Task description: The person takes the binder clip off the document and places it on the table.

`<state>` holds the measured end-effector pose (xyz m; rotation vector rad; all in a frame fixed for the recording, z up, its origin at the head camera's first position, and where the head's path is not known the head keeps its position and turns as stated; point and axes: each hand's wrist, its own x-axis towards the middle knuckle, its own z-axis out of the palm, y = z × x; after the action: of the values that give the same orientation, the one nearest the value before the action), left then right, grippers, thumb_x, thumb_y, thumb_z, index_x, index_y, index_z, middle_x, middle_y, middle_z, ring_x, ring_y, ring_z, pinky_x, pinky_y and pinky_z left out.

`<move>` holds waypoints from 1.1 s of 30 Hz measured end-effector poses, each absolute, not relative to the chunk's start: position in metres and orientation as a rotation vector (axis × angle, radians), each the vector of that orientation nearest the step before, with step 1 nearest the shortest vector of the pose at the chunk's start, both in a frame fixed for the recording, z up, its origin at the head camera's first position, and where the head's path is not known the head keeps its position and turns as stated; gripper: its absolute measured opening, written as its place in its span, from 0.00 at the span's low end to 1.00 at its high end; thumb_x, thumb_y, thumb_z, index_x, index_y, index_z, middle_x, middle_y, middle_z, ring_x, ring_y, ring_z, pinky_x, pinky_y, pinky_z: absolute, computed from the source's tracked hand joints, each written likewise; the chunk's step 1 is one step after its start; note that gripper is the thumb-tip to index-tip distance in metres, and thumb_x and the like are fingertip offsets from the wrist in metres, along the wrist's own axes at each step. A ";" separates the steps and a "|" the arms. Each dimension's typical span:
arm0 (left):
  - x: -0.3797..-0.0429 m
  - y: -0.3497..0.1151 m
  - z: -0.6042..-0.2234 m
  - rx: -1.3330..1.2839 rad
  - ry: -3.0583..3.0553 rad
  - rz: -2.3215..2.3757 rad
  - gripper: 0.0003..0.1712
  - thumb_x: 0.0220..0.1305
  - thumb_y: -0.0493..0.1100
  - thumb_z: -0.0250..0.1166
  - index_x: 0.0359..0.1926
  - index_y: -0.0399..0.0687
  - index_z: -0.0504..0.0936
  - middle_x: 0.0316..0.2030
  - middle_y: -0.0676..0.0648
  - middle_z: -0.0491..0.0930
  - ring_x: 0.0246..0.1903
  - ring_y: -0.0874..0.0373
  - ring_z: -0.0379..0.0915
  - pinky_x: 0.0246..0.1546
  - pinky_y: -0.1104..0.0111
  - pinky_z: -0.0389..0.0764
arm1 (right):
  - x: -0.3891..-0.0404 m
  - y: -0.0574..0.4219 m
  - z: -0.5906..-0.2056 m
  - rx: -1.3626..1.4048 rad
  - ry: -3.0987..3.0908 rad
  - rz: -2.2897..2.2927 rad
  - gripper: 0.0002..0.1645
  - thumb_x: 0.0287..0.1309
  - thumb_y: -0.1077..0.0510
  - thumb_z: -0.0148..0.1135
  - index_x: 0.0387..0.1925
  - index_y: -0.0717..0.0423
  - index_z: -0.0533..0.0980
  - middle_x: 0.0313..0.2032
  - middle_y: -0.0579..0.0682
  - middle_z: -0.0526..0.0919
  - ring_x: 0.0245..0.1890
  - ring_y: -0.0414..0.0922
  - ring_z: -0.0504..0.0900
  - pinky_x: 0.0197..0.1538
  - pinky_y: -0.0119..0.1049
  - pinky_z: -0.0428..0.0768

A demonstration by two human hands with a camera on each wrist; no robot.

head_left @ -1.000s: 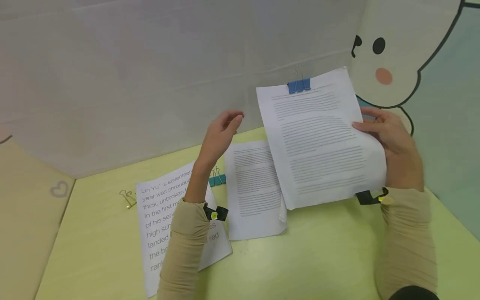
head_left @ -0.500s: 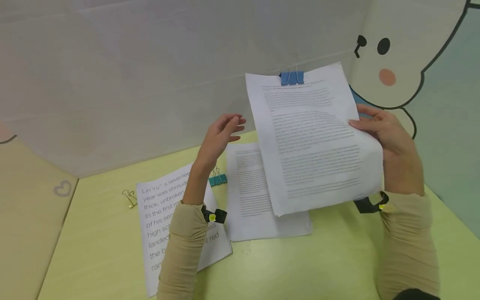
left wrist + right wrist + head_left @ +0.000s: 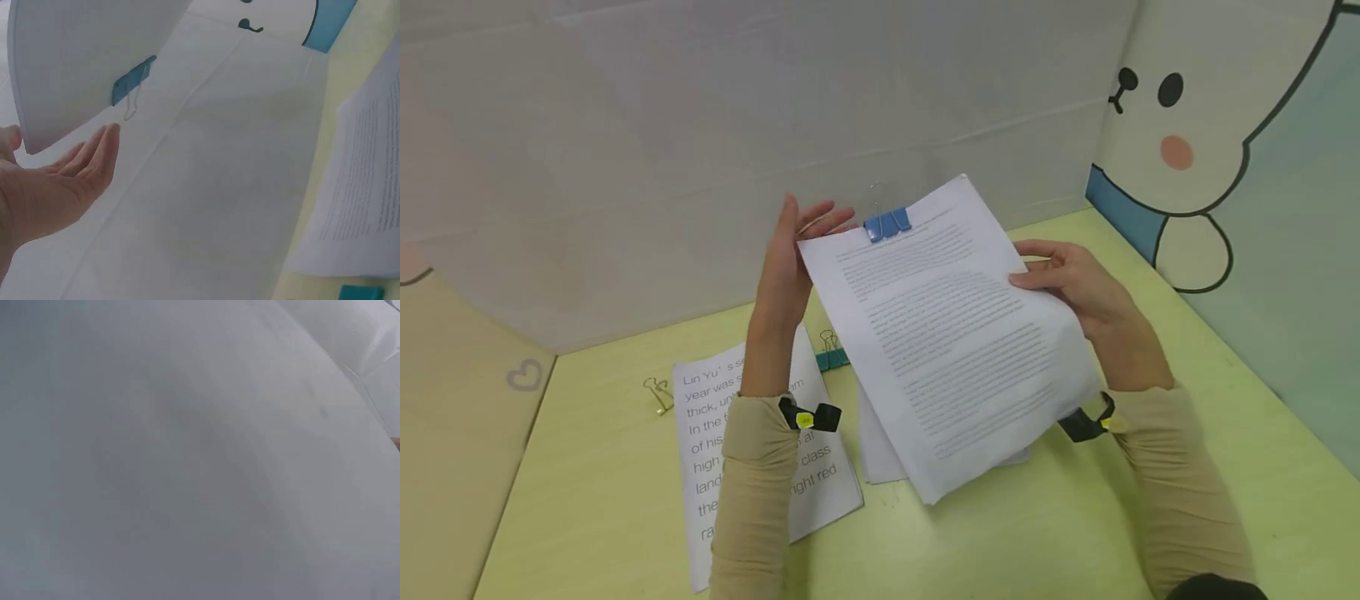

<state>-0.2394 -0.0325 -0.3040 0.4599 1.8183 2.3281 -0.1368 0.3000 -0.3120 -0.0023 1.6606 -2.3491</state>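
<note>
My right hand (image 3: 1086, 296) pinches the right edge of a printed paper stack (image 3: 943, 342), held tilted above the table. A blue binder clip (image 3: 887, 225) grips the stack's top edge, one wire handle standing up. At the top left corner is my left hand (image 3: 781, 275), its fingers extended beside and behind the paper. In the left wrist view, the left hand (image 3: 59, 194) lies just below the stack's edge, near the clip (image 3: 132, 82); whether it touches the paper I cannot tell. Blurred white paper (image 3: 200, 456) fills most of the right wrist view, hiding the right hand.
A large-print paper stack (image 3: 827, 500) lies at left on the yellow-green table (image 3: 595, 492), partly under the left arm. A gold clip (image 3: 659, 395) and a teal binder clip (image 3: 832, 359) are beside it. More printed sheets (image 3: 880, 454) lie beneath the held stack. Walls enclose the back and right.
The right hand has carried the clipped stack left and down, turning it counterclockwise. My left hand has moved slightly left, spreading thumb and fingers at the stack's top left corner.
</note>
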 end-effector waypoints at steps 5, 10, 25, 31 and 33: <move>-0.241 -0.044 -0.292 0.393 2.580 1.927 0.32 0.79 0.59 0.56 0.69 0.40 0.76 0.64 0.43 0.79 0.66 0.52 0.73 0.70 0.56 0.67 | -0.141 0.284 -0.318 -0.023 1.708 -2.281 0.19 0.71 0.72 0.57 0.58 0.56 0.78 0.44 0.56 0.89 0.37 0.50 0.90 0.39 0.42 0.89; -0.238 -0.038 -0.288 0.485 2.918 1.588 0.33 0.77 0.57 0.60 0.68 0.36 0.76 0.66 0.39 0.77 0.67 0.49 0.72 0.68 0.59 0.71 | -0.142 0.273 -0.324 0.017 1.802 -2.223 0.21 0.70 0.72 0.60 0.62 0.61 0.72 0.42 0.53 0.89 0.35 0.49 0.90 0.38 0.41 0.89; -0.241 -0.037 -0.317 0.283 2.288 1.876 0.32 0.80 0.54 0.57 0.70 0.34 0.71 0.58 0.34 0.77 0.56 0.42 0.80 0.62 0.61 0.78 | -0.144 0.257 -0.339 -0.025 1.934 -2.073 0.27 0.70 0.71 0.59 0.67 0.71 0.66 0.40 0.51 0.89 0.33 0.48 0.90 0.37 0.39 0.88; -0.242 -0.042 -0.322 0.270 2.245 1.831 0.32 0.78 0.55 0.59 0.67 0.33 0.74 0.57 0.38 0.78 0.59 0.46 0.78 0.65 0.62 0.74 | -0.146 0.257 -0.345 0.002 1.955 -2.043 0.27 0.70 0.71 0.59 0.68 0.70 0.67 0.39 0.51 0.89 0.33 0.48 0.89 0.37 0.39 0.88; -0.242 -0.044 -0.323 0.300 2.257 1.792 0.32 0.77 0.55 0.60 0.65 0.33 0.76 0.57 0.37 0.79 0.60 0.46 0.78 0.66 0.61 0.73 | -0.147 0.258 -0.347 0.012 1.960 -2.034 0.27 0.70 0.71 0.59 0.68 0.69 0.67 0.39 0.51 0.89 0.32 0.48 0.90 0.36 0.39 0.88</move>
<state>-0.2416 -0.0436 -0.3231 0.3001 2.2571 1.7924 -0.1466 0.2581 -0.3468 0.0121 1.9603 -2.0338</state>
